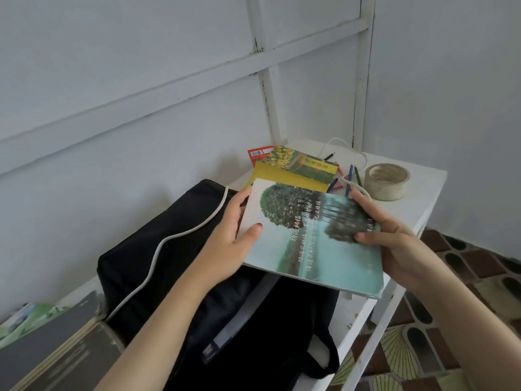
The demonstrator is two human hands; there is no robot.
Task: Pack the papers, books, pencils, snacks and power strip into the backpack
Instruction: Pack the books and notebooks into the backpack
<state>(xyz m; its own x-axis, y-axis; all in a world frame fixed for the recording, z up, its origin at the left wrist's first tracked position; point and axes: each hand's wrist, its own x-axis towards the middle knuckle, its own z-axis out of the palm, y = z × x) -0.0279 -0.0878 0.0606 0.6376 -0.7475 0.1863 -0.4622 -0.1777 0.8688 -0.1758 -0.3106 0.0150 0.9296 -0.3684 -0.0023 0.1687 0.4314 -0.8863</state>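
Note:
A book with trees and teal water on its cover (313, 244) is held above the black backpack (174, 258) on the white table (423, 176). My left hand (231, 235) grips its left edge, thumb on the cover. My right hand (394, 241) grips its right edge, thumb on top. Behind it lie a yellow book (284, 176), a book with yellow flowers (304, 163) and a red packet (258, 153). Several coloured pencils (351, 176) lie beside a white cable (346, 145). Another white cable (174, 238) runs across the backpack.
A roll of tape (386, 180) stands at the table's right end. Grey books or folders (50, 348) lie at the lower left, with a green printed cover (31, 314) behind them. The wall is close behind the table; patterned floor (465, 277) shows at right.

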